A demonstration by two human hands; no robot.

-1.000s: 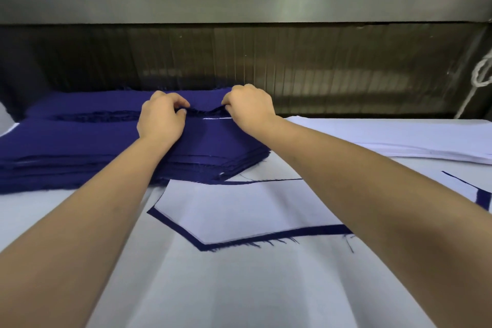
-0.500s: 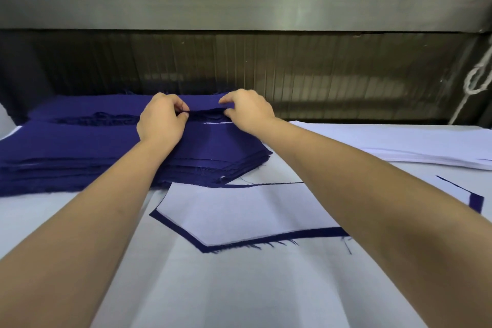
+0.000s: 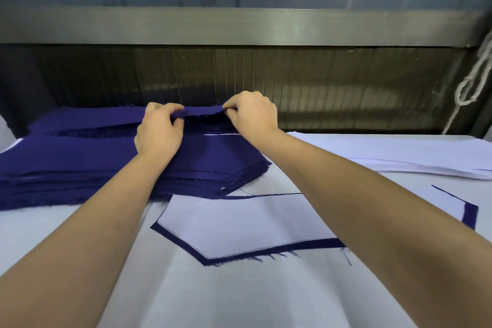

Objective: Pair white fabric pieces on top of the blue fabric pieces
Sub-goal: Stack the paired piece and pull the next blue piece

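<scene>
One table [image 3: 239, 298], covered in pale cloth, carries all items. A blue stack [image 3: 66, 168] of cut pieces occupies the far left of the table, its frayed edges facing the person. A white stack [image 3: 415, 157] lies flat at the far right, well apart from the blue stack.

A finished pair [image 3: 239, 224] lies at centre, just in front of the blue stack: a white piece sits on a blue piece, and a blue border shows along the left and near edges. A second pair [image 3: 458, 202] lies at the right, partly hidden by the right forearm, with a blue border on its right edge.

A top blue piece [image 3: 203, 112] is raised at the far edge of the blue stack and spans the gap between the two hands. The left hand [image 3: 159, 136] pinches its left part; the fingers [image 3: 165, 109] curl over the cloth edge. The right hand [image 3: 255, 114] pinches its right part; the fingers [image 3: 231, 110] are closed on the cloth edge.
</scene>
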